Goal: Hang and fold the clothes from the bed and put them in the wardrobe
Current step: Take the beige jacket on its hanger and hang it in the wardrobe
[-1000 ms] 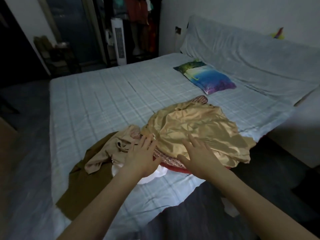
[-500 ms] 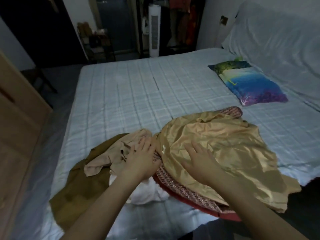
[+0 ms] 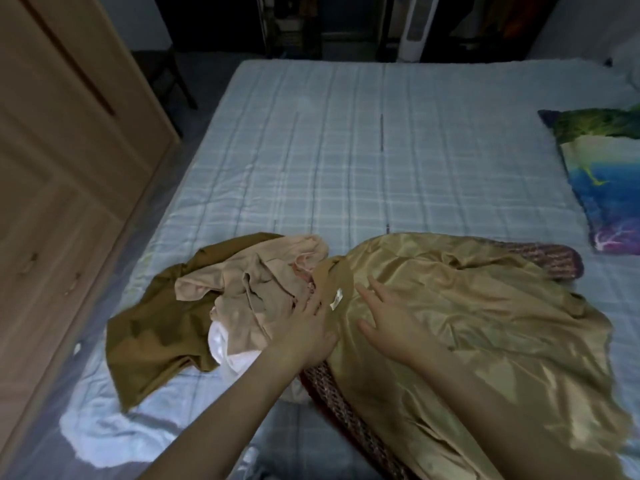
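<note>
A pile of clothes lies on the bed (image 3: 346, 150) near its front edge. A shiny gold satin garment (image 3: 485, 323) spreads on the right, over a red patterned cloth (image 3: 346, 403). Left of it lie a beige garment (image 3: 249, 282), an olive-brown garment (image 3: 156, 334) and a white one (image 3: 225, 348). My left hand (image 3: 304, 334) rests flat with straight fingers where the beige garment meets the gold one's edge. My right hand (image 3: 391, 317) lies flat, fingers spread, on the gold garment. The wooden wardrobe (image 3: 62, 168) stands at the left, doors closed.
A colourful pillow (image 3: 602, 178) lies at the bed's right side. A narrow strip of floor runs between wardrobe and bed. At the far end stand a white tower fan (image 3: 414, 26), a dark rack and a dark chair (image 3: 166, 74).
My view has swung left, bringing the wardrobe into sight. Both hands have stayed flat on the pile, my left hand sliding slightly toward the gold garment's edge.
</note>
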The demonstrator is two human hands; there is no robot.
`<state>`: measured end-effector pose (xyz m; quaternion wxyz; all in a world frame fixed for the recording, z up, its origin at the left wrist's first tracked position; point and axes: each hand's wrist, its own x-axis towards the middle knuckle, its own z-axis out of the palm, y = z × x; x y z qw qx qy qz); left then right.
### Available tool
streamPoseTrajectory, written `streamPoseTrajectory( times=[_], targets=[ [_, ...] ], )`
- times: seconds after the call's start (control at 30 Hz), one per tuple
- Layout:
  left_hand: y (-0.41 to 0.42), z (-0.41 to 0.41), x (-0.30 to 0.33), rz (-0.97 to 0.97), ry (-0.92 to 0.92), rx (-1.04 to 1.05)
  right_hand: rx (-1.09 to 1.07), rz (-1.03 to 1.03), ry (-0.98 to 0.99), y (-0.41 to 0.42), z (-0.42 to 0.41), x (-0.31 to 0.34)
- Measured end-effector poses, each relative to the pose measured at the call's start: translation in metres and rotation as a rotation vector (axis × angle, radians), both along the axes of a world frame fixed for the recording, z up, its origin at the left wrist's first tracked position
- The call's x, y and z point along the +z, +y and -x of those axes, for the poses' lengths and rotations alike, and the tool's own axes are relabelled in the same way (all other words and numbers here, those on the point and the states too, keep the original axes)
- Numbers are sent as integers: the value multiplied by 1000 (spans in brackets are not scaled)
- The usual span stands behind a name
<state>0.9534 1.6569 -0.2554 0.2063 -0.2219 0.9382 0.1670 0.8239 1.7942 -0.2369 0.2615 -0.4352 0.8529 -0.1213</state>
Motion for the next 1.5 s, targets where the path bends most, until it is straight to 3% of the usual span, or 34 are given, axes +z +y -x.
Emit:
streamPoseTrajectory(
  times=[0.3, 0.4, 0.5, 0.6, 0.7, 0.87, 1.07, 1.27, 1.33, 1.5],
  targets=[
    [7, 38, -76, -77, 24, 168, 88, -101, 7, -41, 56, -66],
    [4, 55, -103, -159, -42, 309, 119, -165, -20, -51, 79, -89],
    [0, 62, -139, -204, 39, 451, 114, -188, -61, -64, 98, -112],
    [0, 69, -159, -315, -159, 538, 131, -199, -96, -81, 115, -136],
    [0, 76, -171, -270, -140, 654, 185, -197, -90, -101, 130, -158],
    [0, 83, -194, -189, -228, 555, 198, -218, -163, -126, 150, -189],
    [-4, 92, -210, -236, -2, 470, 159, -284, -86, -129, 157, -204],
    [-3, 92, -203, -341, 392, 637, 155, -238, -55, -118, 162, -175],
    [-5, 101, -178, -468, 536, 696, 124, -180, -45, -113, 165, -153],
    [-5, 127, -93, -739, 643, 766, -56, 0, 5, -95, 164, -82]
  ],
)
